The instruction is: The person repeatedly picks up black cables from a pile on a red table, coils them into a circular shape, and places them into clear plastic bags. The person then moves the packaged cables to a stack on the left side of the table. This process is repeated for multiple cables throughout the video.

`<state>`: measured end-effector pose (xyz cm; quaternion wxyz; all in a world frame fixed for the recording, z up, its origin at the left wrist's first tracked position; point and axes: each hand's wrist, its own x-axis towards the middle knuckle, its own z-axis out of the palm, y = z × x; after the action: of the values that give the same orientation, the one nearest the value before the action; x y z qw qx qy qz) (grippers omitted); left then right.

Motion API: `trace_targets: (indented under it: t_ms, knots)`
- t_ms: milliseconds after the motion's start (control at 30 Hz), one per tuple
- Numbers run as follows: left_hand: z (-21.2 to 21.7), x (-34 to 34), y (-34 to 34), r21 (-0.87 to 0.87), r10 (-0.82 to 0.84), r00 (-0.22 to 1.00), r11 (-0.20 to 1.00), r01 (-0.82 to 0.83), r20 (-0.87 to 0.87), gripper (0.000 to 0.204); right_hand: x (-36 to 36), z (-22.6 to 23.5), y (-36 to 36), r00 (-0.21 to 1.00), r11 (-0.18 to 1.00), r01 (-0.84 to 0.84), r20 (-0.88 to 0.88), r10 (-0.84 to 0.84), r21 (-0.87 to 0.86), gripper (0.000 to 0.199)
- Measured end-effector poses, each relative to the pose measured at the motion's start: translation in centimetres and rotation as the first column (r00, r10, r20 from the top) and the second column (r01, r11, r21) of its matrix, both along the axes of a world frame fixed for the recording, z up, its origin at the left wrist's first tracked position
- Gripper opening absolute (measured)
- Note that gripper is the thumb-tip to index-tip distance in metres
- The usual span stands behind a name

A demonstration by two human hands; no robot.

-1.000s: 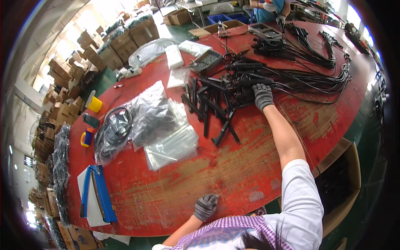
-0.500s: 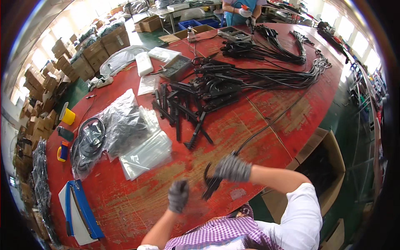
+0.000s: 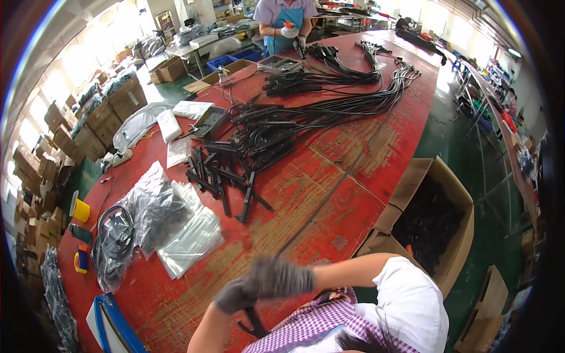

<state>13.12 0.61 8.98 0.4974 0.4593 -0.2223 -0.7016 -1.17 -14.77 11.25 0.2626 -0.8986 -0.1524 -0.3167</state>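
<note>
My gloved hands are together near the table's front edge. My left hand [image 3: 234, 296] is closed, and a black plastic part [image 3: 254, 322] with a curved hook juts out below it, close to my apron. Overlapping it, my right hand [image 3: 279, 277] is smeared by motion, its fingers bent over the end of a black cable [image 3: 322, 204]. From there the cable runs up and right across the table toward a bundle. Where cable and part join is hidden by the gloves.
On the red table [image 3: 282, 188] lie black slotted bars [image 3: 226, 176], bundled cables [image 3: 353, 109] and clear plastic bags [image 3: 191, 232]. A blue-and-white device [image 3: 115, 326] is at lower left. An open carton [image 3: 462, 235] of black parts stands right. A co-worker [image 3: 288, 29] works at the far edge.
My right hand has moved left and down, bringing the black part and cable to my left hand. My left hand now grips the part. The view has shifted right.
</note>
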Motion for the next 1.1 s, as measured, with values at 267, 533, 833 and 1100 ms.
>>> trace_targets:
  t_ms: [267, 533, 833, 1100]
  knots:
    - [5.8, 10.5, 21.7, -0.264, 0.767, 0.547, 0.481, -0.836, -0.336, 0.032, -4.7, -4.1, -17.0, 0.741, 0.830, 0.338, -0.418, -0.525, -0.443, 0.024]
    - [10.0, 3.2, 8.5, 0.011, 0.661, 0.652, 0.699, -0.715, 0.372, 0.026, 1.2, -5.5, 2.7, 0.953, 0.883, -0.293, -0.188, 0.239, -0.367, 0.016]
    - [9.2, 4.9, 5.1, 0.257, 0.386, 0.922, 0.889, -0.378, 0.023, 0.035, 6.7, 3.8, -3.1, 0.851, 0.981, 0.192, -0.491, -0.186, -0.039, 0.039]
    - [9.9, 11.5, 19.3, -0.258, 0.519, 0.595, 0.581, -0.772, -0.614, 0.040, -5.9, -9.4, -28.0, 0.499, 0.676, 0.526, -0.456, -0.737, -0.516, 0.026]
